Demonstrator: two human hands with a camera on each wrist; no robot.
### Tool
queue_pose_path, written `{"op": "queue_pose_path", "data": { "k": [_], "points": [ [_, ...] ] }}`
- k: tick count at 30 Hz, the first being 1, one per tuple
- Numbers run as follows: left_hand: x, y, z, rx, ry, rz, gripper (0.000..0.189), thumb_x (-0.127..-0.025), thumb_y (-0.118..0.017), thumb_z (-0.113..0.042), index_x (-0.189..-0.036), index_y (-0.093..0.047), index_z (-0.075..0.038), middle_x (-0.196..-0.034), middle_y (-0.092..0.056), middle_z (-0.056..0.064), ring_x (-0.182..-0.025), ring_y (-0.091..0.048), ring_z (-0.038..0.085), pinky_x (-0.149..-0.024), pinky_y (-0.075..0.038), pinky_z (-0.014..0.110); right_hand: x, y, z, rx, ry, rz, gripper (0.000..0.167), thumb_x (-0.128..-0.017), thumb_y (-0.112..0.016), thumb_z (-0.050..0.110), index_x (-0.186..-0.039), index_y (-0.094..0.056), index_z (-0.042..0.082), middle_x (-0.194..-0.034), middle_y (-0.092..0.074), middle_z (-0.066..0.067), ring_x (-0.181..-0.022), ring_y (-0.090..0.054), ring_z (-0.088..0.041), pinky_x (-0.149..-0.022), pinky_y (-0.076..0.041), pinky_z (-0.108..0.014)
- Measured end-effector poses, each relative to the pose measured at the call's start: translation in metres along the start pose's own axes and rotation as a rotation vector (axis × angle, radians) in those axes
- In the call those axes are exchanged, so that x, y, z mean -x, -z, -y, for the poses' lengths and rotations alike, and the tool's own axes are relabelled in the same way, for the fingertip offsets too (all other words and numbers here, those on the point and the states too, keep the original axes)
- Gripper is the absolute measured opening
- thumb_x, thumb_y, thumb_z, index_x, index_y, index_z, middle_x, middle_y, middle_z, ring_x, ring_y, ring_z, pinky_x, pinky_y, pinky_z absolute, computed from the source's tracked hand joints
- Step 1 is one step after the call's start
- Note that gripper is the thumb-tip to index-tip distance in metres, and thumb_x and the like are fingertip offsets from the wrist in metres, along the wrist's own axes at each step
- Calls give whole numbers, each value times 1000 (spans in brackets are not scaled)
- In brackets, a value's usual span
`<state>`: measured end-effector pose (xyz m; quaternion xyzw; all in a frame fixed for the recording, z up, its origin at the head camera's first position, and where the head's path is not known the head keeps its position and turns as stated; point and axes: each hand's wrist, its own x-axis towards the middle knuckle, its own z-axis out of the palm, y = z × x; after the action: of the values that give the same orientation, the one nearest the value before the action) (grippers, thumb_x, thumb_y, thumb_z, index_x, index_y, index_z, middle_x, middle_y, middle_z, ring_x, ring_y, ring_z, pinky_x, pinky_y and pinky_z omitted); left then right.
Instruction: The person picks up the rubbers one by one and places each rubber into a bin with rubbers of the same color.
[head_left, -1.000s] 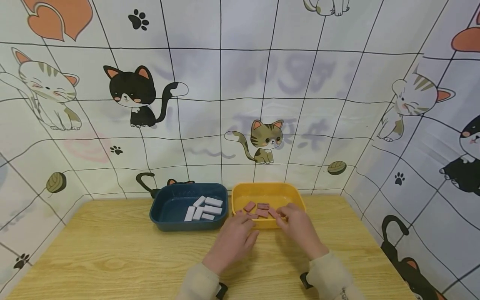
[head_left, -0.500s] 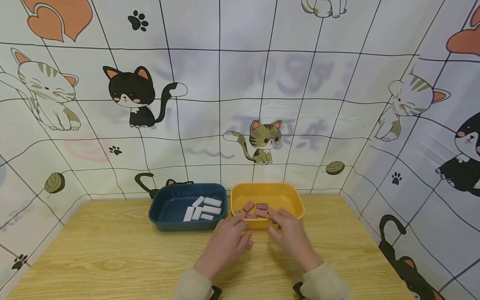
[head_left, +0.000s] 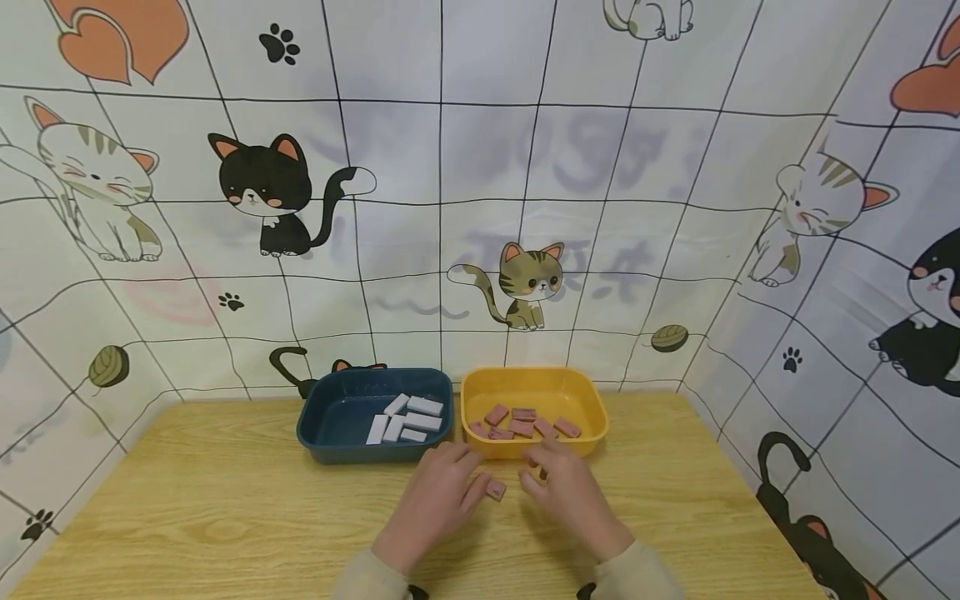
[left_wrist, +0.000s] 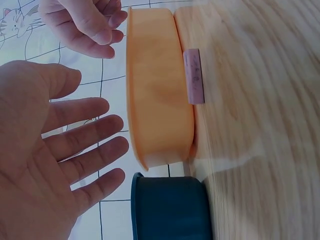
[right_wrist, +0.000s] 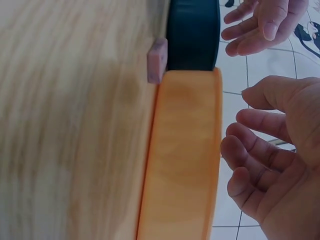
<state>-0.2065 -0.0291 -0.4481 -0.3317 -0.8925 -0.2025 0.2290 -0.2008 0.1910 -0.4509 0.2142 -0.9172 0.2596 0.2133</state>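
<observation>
A small pink rectangular block (head_left: 496,489) lies on the table in front of the yellow bin (head_left: 534,385); dark marks show on its face in the left wrist view. My left hand (head_left: 438,492) hovers just left of it, fingers spread and straight in the left wrist view, with nothing in them. On the block's other side, my right hand (head_left: 567,492) is held over the table near the bin's front wall. Its fingers bend loosely and its palm (right_wrist: 295,165) is bare. Several similar pink blocks (head_left: 521,427) lie inside the yellow bin.
A dark blue bin (head_left: 375,453) stands to the left, close beside the yellow one, with several white blocks (head_left: 423,422) in it. Behind both bins rises a cat-patterned cloth (head_left: 405,250), which also closes the sides. The wooden table (head_left: 225,517) extends in front.
Both hands have drawn back from the yellow bin towards me. The right hand has let go of a pink block in the bin. One pink block now shows on the table between the hands.
</observation>
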Motion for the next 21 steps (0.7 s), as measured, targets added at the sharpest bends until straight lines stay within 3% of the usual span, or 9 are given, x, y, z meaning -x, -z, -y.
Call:
{"op": "queue_pose_path", "data": {
  "k": [11,21],
  "points": [
    [8,6,5,-18,54,84,18,-99,-70,-25,-104,-75,-9,-100,-69,0,-90,-61,18,-81,-52,39,1,-9,8,-9,-32,145,14,-86,-76,7,-100,-74,3,-95,-67,-6,-70,-61,-14,-60,-49,-22],
    [17,9,7,-54,32,80,11,-95,-73,-20,-99,-75,-9,-95,-67,-1,-85,-59,17,-74,-50,35,3,-16,9,0,-38,215,16,-89,-79,12,-102,-77,3,-93,-66,-7,-69,-56,-6,-59,-48,-23]
  ]
}}
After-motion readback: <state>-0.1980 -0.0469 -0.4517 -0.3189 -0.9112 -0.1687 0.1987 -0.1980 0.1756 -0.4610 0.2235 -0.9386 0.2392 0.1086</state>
